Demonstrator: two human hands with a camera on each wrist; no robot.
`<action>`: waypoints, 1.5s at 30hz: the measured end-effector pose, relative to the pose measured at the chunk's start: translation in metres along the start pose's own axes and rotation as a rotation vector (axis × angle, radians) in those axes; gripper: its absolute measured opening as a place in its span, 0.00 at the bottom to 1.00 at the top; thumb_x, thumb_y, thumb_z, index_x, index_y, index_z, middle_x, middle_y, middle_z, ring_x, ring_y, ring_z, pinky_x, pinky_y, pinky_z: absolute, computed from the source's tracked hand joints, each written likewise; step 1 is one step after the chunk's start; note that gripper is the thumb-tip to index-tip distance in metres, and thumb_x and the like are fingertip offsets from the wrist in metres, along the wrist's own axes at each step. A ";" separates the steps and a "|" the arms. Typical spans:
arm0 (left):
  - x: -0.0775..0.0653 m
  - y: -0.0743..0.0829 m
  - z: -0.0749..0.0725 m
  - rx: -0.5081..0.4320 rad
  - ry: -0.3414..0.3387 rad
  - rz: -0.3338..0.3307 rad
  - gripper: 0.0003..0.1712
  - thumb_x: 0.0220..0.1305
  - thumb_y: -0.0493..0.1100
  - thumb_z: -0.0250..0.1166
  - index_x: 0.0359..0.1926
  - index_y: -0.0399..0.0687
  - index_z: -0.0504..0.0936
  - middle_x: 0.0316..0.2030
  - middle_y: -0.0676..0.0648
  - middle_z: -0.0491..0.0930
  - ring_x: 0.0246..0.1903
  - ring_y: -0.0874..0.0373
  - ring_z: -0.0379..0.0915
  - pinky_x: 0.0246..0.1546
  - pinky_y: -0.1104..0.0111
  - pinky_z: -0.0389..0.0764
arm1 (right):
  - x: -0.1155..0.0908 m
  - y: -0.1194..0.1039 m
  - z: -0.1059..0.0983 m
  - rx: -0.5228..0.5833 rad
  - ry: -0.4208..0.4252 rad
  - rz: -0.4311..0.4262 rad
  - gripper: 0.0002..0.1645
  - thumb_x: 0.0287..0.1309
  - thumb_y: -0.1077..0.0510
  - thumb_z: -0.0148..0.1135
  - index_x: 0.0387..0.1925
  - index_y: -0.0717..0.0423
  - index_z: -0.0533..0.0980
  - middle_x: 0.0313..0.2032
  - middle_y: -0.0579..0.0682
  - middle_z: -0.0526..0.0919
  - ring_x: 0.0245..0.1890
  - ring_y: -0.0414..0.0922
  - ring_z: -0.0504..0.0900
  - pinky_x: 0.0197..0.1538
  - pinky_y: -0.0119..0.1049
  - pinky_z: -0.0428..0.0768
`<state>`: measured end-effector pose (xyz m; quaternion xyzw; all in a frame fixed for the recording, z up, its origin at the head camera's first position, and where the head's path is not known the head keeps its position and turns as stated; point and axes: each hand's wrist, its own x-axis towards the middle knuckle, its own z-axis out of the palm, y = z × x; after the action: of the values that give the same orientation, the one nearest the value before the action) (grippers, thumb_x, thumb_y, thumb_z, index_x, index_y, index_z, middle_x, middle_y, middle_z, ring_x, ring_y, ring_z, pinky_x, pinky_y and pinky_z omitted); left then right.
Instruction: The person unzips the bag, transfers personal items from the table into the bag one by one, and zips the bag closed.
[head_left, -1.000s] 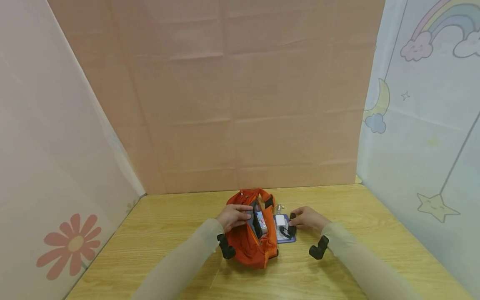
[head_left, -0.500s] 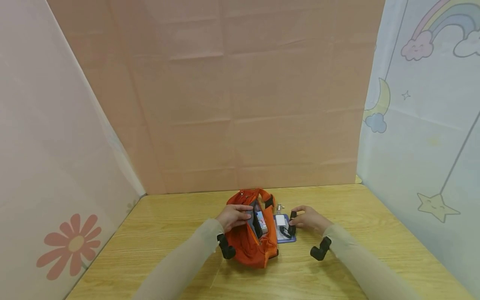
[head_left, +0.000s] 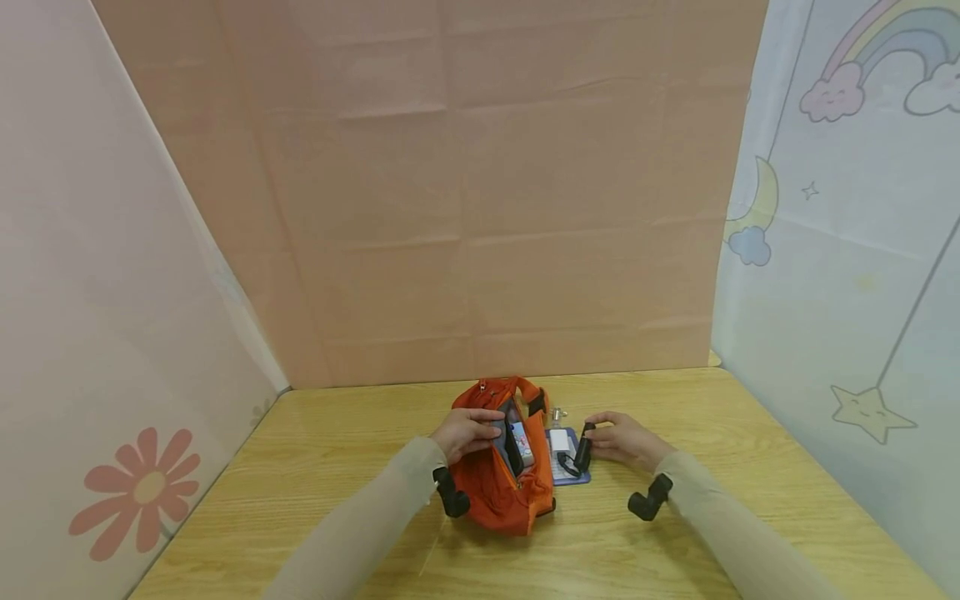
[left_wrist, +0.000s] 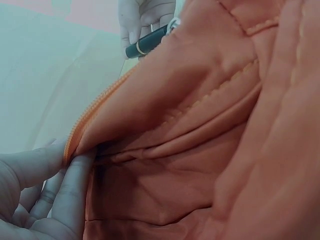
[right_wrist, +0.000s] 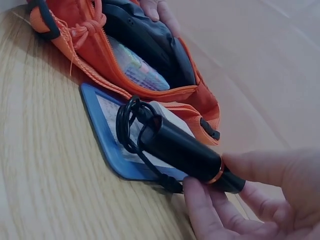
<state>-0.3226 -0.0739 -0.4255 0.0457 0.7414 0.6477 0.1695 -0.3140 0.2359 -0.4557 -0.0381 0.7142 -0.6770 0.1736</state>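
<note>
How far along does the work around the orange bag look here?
Done, apparently: the orange bag is open and a patterned packet sits inside. In hand: the left hand pinches the bag's edge, the right hand holds a black cylinder. Probably left to pack: that cylinder, plus the coiled cable, white block and blue-edged card, all outside.

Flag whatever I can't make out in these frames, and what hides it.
Print on the card: head view, too small; right wrist view, partly covered by the tube and cable.
White block: right wrist view, partly behind the tube.
Cable: left wrist view, hidden behind the bag.
Bag's inside bottom: right wrist view, hidden by the packet and dark item.
Left hand: left wrist view, cut off by the left edge.
</note>
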 end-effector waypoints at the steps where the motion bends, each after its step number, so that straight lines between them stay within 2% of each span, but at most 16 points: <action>1: 0.000 0.000 0.000 0.000 0.000 0.000 0.22 0.63 0.28 0.61 0.58 0.38 0.79 0.44 0.45 0.82 0.35 0.63 0.78 0.40 0.67 0.83 | 0.000 0.000 -0.001 0.003 -0.004 0.002 0.30 0.66 0.67 0.55 0.63 0.76 0.56 0.48 0.61 0.77 0.40 0.43 0.82 0.49 0.40 0.82; 8: 0.004 -0.002 -0.001 0.002 0.000 0.003 0.21 0.63 0.28 0.61 0.58 0.39 0.79 0.44 0.45 0.82 0.36 0.62 0.79 0.43 0.65 0.83 | 0.000 -0.002 -0.004 0.107 -0.043 -0.013 0.29 0.68 0.66 0.52 0.63 0.75 0.55 0.58 0.71 0.68 0.45 0.45 0.82 0.52 0.40 0.81; 11: 0.004 -0.002 -0.001 0.000 -0.002 0.003 0.21 0.63 0.28 0.61 0.58 0.39 0.79 0.44 0.45 0.82 0.36 0.62 0.78 0.42 0.66 0.83 | 0.002 -0.005 -0.002 0.135 -0.050 -0.032 0.25 0.68 0.66 0.51 0.62 0.73 0.57 0.60 0.71 0.64 0.45 0.44 0.81 0.52 0.38 0.81; 15: 0.003 -0.002 -0.001 -0.006 -0.004 0.000 0.21 0.63 0.28 0.61 0.58 0.39 0.79 0.44 0.45 0.82 0.36 0.62 0.78 0.42 0.66 0.83 | 0.006 -0.009 0.004 0.164 -0.045 -0.062 0.20 0.68 0.66 0.52 0.58 0.69 0.62 0.55 0.64 0.68 0.44 0.43 0.82 0.52 0.37 0.81; 19: 0.002 -0.001 -0.001 -0.004 -0.007 0.003 0.21 0.64 0.29 0.60 0.59 0.39 0.79 0.46 0.45 0.82 0.37 0.62 0.78 0.43 0.66 0.83 | 0.008 -0.014 0.014 0.161 -0.065 -0.087 0.19 0.68 0.66 0.53 0.56 0.68 0.63 0.49 0.58 0.73 0.44 0.44 0.83 0.54 0.38 0.80; 26: 0.002 -0.001 0.000 -0.002 -0.005 0.004 0.22 0.64 0.29 0.61 0.59 0.38 0.78 0.47 0.44 0.81 0.37 0.62 0.78 0.45 0.64 0.82 | 0.011 -0.019 0.034 0.117 -0.109 -0.113 0.22 0.68 0.66 0.52 0.59 0.72 0.60 0.50 0.60 0.74 0.44 0.45 0.83 0.53 0.39 0.80; 31: 0.000 0.000 0.000 -0.004 0.002 -0.003 0.22 0.64 0.29 0.61 0.59 0.38 0.78 0.47 0.44 0.81 0.37 0.62 0.78 0.45 0.64 0.82 | 0.015 -0.018 0.044 0.127 -0.131 -0.120 0.19 0.67 0.67 0.52 0.56 0.69 0.60 0.46 0.57 0.75 0.42 0.44 0.83 0.53 0.42 0.80; 38: 0.000 -0.001 0.000 -0.007 -0.009 0.004 0.21 0.63 0.30 0.62 0.57 0.40 0.80 0.47 0.44 0.82 0.40 0.59 0.80 0.46 0.63 0.82 | 0.017 -0.015 0.054 0.111 -0.116 -0.120 0.15 0.66 0.68 0.53 0.52 0.66 0.63 0.41 0.51 0.76 0.39 0.42 0.82 0.53 0.43 0.81; 42: -0.003 0.000 0.001 -0.010 -0.023 0.027 0.20 0.62 0.30 0.63 0.55 0.41 0.82 0.45 0.44 0.82 0.40 0.58 0.80 0.44 0.64 0.83 | 0.017 -0.015 0.056 0.101 -0.112 -0.126 0.15 0.66 0.68 0.52 0.52 0.66 0.63 0.40 0.50 0.77 0.40 0.41 0.82 0.52 0.43 0.81; 45: -0.003 0.001 0.002 -0.015 -0.013 0.012 0.20 0.63 0.30 0.62 0.56 0.40 0.81 0.46 0.44 0.81 0.40 0.59 0.80 0.45 0.64 0.82 | 0.017 -0.016 0.058 0.091 -0.123 -0.136 0.15 0.66 0.69 0.52 0.52 0.67 0.62 0.39 0.51 0.77 0.40 0.41 0.82 0.51 0.43 0.81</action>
<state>-0.3192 -0.0728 -0.4241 0.0533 0.7351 0.6539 0.1708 -0.3152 0.1749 -0.4448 -0.1203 0.6663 -0.7154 0.1724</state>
